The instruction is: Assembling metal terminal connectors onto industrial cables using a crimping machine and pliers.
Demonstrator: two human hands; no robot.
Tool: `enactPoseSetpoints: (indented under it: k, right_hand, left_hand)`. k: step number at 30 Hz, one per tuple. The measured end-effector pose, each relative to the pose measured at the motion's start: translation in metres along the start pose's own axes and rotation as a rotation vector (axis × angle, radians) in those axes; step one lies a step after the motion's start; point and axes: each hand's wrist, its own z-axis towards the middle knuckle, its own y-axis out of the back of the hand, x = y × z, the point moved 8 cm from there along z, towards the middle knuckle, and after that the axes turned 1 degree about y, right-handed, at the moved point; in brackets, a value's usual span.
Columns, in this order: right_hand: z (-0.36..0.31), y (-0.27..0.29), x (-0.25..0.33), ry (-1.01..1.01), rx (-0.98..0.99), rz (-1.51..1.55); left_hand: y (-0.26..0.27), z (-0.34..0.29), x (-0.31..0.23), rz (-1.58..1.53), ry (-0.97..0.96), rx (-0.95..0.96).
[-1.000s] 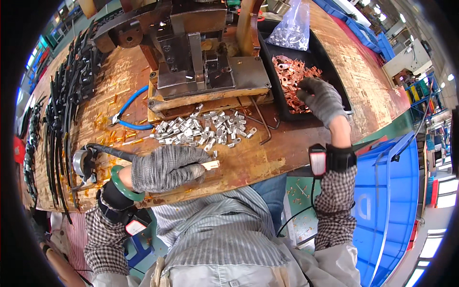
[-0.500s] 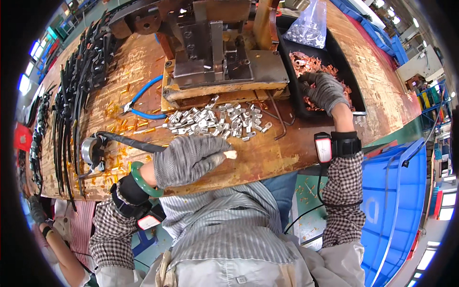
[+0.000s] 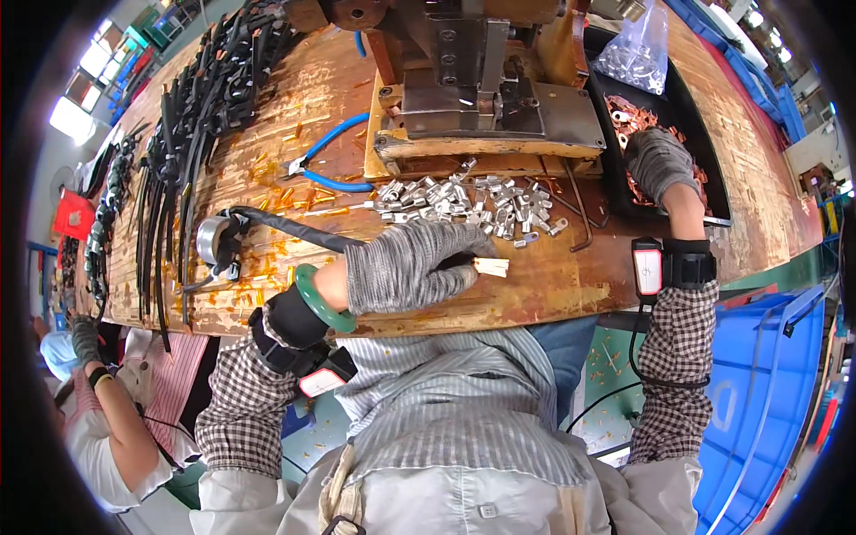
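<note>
My left hand [image 3: 406, 267], in a grey knit glove, is closed around a black cable [image 3: 294, 230] above the table's front edge. A pale, frayed wire end [image 3: 492, 267] sticks out past its thumb and fingers. The cable's other end lies near a round metal clamp-like piece [image 3: 212, 241]. My right hand [image 3: 662, 168], gloved alike, reaches down among small copper-coloured terminals [image 3: 631, 118] in a black tray [image 3: 719, 183]; its fingertips are hidden. Between the hands lies a pile of silvery cable lugs [image 3: 464, 203].
A metal press [image 3: 499, 98] stands behind the lugs. Blue-handled pliers [image 3: 330, 143] and hex keys [image 3: 584, 218] lie beside it. Black cables [image 3: 169, 178] cover the table's left. A clear bag [image 3: 637, 53] sits in the tray. Blue bin [image 3: 758, 401] at right; another person's arm [image 3: 120, 428] at lower left.
The view has shifted, so the bench sits further right in it. My left hand has turned, showing more of the wire end. My right hand stays in the tray.
</note>
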Motion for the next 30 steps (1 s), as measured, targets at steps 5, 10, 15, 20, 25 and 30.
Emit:
enactPoseSetpoints:
  k: [5, 10, 15, 20, 25, 30]
  right_hand:
    - [-0.007, 0.002, -0.016, -0.109, -0.215, 0.081]
    - [-0.012, -0.01, -0.061, -0.198, -0.533, 0.61]
    - [-0.003, -0.063, -0.078, -0.357, -0.032, 1.177]
    - [-0.011, -0.047, -0.078, -0.475, -0.154, 1.104]
    - [-0.018, -0.005, -0.063, -0.223, -0.448, 0.549]
    - [-0.049, 0.03, -0.034, -0.322, -0.548, 1.391]
  left_hand:
    - [-0.003, -0.003, 0.0, 0.122, -0.07, -0.08]
    - [-0.003, -0.003, 0.001, 0.138, -0.072, -0.123]
    - [-0.003, 0.0, 0.003, 0.184, -0.155, -0.237]
    - [0.006, -0.004, -0.006, 0.22, -0.213, -0.356]
    - [0.015, 0.002, -0.006, 0.213, -0.101, -0.281]
    - [0.026, 0.003, -0.013, 0.312, -0.132, -0.409]
